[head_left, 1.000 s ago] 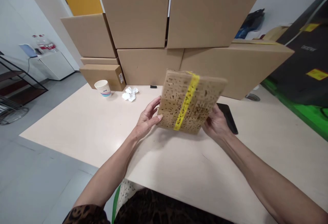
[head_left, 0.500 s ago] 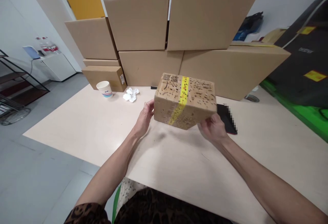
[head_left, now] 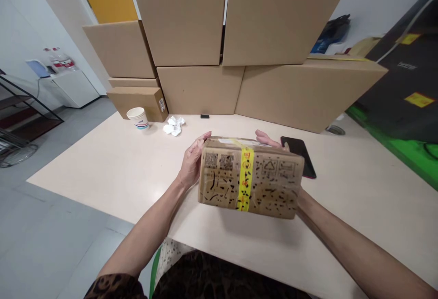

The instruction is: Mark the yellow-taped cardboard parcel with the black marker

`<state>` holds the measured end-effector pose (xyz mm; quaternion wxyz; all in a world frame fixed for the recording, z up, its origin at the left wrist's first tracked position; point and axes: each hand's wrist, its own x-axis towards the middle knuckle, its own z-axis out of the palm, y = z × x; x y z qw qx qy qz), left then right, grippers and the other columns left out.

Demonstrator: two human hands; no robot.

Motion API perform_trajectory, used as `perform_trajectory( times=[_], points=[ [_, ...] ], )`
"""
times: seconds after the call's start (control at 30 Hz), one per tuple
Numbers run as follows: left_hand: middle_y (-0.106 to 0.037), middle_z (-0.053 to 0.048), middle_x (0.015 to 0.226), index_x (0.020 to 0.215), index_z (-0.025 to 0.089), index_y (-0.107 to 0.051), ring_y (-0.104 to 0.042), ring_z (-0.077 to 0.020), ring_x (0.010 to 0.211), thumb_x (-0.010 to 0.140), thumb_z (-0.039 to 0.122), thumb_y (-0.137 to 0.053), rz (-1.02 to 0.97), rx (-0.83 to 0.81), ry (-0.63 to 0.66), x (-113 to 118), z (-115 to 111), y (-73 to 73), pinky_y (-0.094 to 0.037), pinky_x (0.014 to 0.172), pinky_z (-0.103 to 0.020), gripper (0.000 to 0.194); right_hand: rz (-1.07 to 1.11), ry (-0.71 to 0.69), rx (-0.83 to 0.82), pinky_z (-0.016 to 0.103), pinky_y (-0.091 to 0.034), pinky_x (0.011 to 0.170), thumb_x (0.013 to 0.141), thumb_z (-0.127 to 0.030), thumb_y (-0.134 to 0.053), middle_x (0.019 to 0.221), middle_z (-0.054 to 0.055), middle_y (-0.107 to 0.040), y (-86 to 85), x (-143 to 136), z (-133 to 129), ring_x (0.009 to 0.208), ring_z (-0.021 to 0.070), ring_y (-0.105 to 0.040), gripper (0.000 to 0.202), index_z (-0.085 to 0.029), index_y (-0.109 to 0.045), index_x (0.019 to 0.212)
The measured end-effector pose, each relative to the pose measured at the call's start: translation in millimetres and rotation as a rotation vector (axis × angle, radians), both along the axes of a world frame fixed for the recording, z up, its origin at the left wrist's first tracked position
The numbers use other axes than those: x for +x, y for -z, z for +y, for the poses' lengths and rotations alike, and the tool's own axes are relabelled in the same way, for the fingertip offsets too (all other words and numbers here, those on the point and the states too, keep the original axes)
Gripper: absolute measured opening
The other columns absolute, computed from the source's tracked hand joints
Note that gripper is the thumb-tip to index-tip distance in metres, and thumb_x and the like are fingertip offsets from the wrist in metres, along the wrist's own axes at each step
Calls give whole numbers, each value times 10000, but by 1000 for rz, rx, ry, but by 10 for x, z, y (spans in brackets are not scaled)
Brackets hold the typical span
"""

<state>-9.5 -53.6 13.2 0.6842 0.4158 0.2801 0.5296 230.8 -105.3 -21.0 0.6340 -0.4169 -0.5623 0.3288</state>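
Observation:
Between my hands is a brown cardboard box [head_left: 219, 185], speckled with black marks and banded by yellow tape. Its printed side, with two square codes, faces me, and it appears tilted just above the table. My left hand [head_left: 193, 160] grips the box's left end, fingers along the upper edge. Behind the right end is my right hand [head_left: 268, 139]; its fingertips show past the far top edge, while the palm is hidden by the box. Just beyond that hand a black tablet-like object [head_left: 303, 155] lies on the table.
Large cardboard boxes [head_left: 201, 90] stand stacked along the table's back edge. At the back left are a paper cup [head_left: 138, 118] and crumpled white tissue [head_left: 174, 126]. A small black object [head_left: 204, 116] lies near the boxes. The pale table [head_left: 112, 167] ends close to my body.
The box has turned so its printed side now faces me, and it has come lower and nearer. My right hand has shifted from underneath to behind its right end.

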Motion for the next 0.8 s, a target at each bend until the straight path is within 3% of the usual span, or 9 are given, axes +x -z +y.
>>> perform_trajectory(
  times=[0.07,0.2,0.3,0.4,0.5,0.6,0.7,0.8],
  points=[
    [-746,-80,1252,1121,223,-790,-649,-307,1225,768,510,-833,-11,23,-21,12,11,7,-548,991,-407,458,22,-4,10,613,-138,1317,1066,-575,-324,1601,-76,-527,-20,-16,-5,1582,280,-332,492,-398,-776,1148],
    [-750,-70,1222,1113,245,-782,-625,-309,1251,760,550,-836,2,22,-45,42,10,23,-548,962,-403,469,-69,27,80,603,-211,1302,1048,-571,-395,1599,-70,-532,-6,-33,-30,1584,281,-328,421,-404,-759,1179],
    [-736,-61,1052,1016,219,-734,-660,-256,1086,755,603,-828,65,-45,-78,69,-11,38,-548,861,-361,473,-119,77,98,591,-256,1286,1034,-590,-424,1583,-62,-552,-4,-33,-47,1565,281,-365,405,-399,-758,1159],
    [-624,-9,838,848,204,-591,-611,-177,830,743,670,-813,207,-134,-113,85,-26,64,-502,721,-308,527,-107,81,62,586,-241,1288,1022,-618,-431,1585,-60,-546,-5,-33,-56,1564,294,-363,435,-368,-785,1043],
    [-550,26,804,873,224,-487,-543,-147,734,728,724,-797,320,-156,-88,80,-18,98,-465,668,-291,606,-136,98,69,592,-184,1303,989,-629,-504,1600,-46,-523,26,-56,-59,1581,313,-319,410,-339,-794,986],
    [-570,23,868,970,237,-482,-560,-149,759,727,768,-765,341,-134,-29,66,4,110,-470,677,-280,650,-135,108,30,599,-192,1300,938,-633,-590,1668,-15,-423,88,-99,-49,1603,329,-252,405,-324,-760,1135],
    [-627,0,969,1049,238,-519,-595,-157,809,710,742,-793,291,-125,25,57,15,83,-493,703,-283,667,-49,143,-33,584,-226,1295,908,-648,-615,1720,22,-321,146,-141,-21,1614,327,-224,604,-332,-582,1421],
    [-675,-49,1120,1114,216,-582,-631,-184,899,666,653,-866,244,-105,44,52,11,48,-521,775,-314,688,122,182,-161,531,-378,1236,887,-630,-646,1664,63,-419,162,-167,20,1554,320,-372,753,-338,-407,1538]
  ],
)
